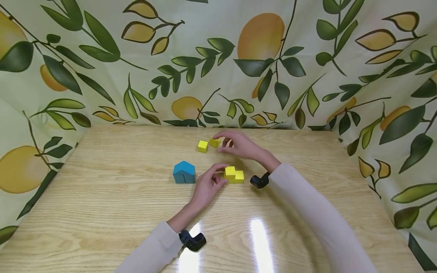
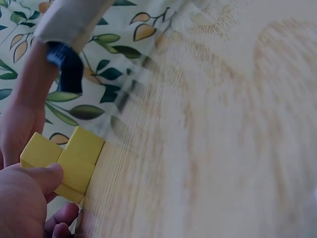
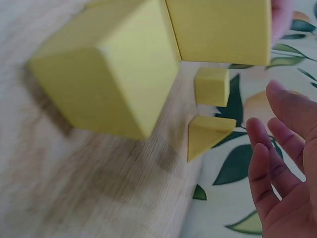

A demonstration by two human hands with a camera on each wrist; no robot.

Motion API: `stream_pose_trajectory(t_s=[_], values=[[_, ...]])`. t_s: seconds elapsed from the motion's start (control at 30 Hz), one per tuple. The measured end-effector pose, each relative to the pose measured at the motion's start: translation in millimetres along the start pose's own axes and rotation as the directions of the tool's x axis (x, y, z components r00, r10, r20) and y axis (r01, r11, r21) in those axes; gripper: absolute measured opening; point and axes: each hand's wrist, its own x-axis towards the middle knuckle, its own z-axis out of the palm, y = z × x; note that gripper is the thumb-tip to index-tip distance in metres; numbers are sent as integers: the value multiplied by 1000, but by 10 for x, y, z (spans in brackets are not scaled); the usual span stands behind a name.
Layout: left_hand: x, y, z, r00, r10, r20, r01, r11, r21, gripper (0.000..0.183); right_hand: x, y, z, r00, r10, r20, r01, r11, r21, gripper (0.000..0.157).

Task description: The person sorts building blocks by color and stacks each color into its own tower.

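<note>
My left hand (image 1: pixel 206 186) grips the left side of a small yellow block stack, its thumb on the near side and a finger reaching round the back. The stack shows a raised yellow cube (image 1: pixel 230 171) with a lower yellow cube (image 1: pixel 239 176) to its right. In the left wrist view the thumb lies on a yellow face (image 2: pixel 78 171). Farther back, my right hand (image 1: pixel 239 144) is beside a yellow triangular block (image 1: pixel 214 143), fingers loosely bent. The right wrist view shows a gap between those fingers and the triangular block (image 3: pixel 208 135). Left of it sits another yellow cube (image 1: pixel 203 146).
A blue house-shaped group of blocks (image 1: pixel 184 173) stands left of my left hand. The wooden table (image 1: pixel 112 197) ends at the back against a curtain (image 1: pixel 211 87) printed with leaves and fruit. Both wrists wear black camera bands.
</note>
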Motion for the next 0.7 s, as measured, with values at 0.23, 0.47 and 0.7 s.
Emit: stream_pose_trajectory(t_s=[0.23,0.47,0.7], values=[[-9,16,-3,1000,-6,2,6,1000,6,44,258,-14,88,990,-9,140,25,994,-110,44],[-4,16,0,1000,-6,3,6,1000,5,45,409,-27,163,975,-10,223,53,981,-188,49],[-8,11,-8,1000,-2,-3,2,1000,-10,45,482,-68,200,954,29,300,50,966,-253,45]])
